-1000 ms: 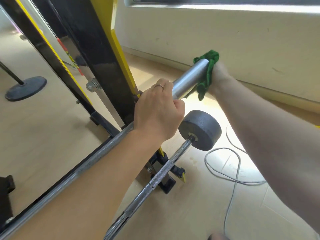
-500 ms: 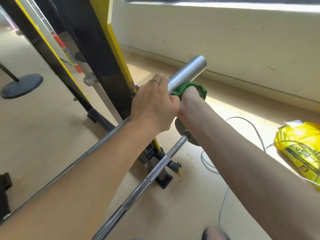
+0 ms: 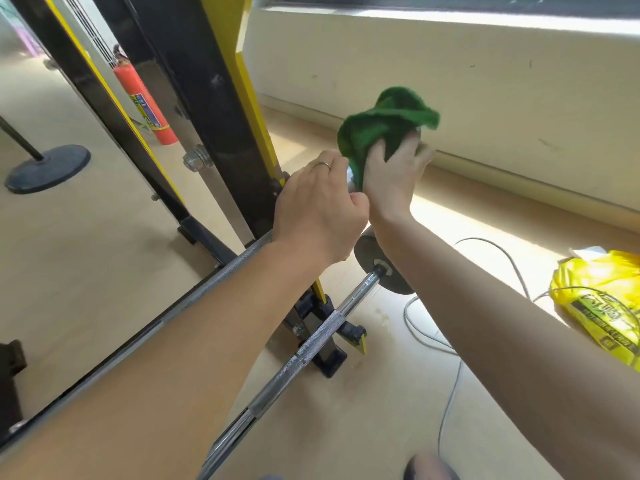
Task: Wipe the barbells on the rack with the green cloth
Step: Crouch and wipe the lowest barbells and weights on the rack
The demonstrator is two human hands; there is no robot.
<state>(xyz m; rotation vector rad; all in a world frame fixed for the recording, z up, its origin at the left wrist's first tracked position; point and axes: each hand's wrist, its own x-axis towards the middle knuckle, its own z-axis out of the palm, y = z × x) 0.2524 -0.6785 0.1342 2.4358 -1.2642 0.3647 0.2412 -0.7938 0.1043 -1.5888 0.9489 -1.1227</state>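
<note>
Left hand: the left hand curls round the upper bar just where the shaft meets the sleeve, steadying it.
Right hand: the right hand grips the cloth, fingers wrapped over it and, it seems, round the sleeve end underneath.
Cloth: bunched green, at the far end of the upper bar, just right of the left hand; it hides almost all of the sleeve, so only a sliver of metal shows between the 2 hands.
Upper bar: rests on the rack, running from near left to far right.
Lower bar: the lower bar sits beneath, parallel, with a dark plate on its far end, partly behind the right forearm.
Progress: my reading is that the wipe is on the end of 1 sleeve; whether the shaft is clean I cannot tell. The lower bar and its plate look untouched by either hand, so much seems left.
Edges: the rack upright stands just left of the left hand; the wall lies beyond the sleeve tip, with a gap I cannot judge.
Room: open floor to the right, but a cable loops there and a yellow bag lies far right. Sliding the cloth back along the shaft means the left hand must shift.
</note>
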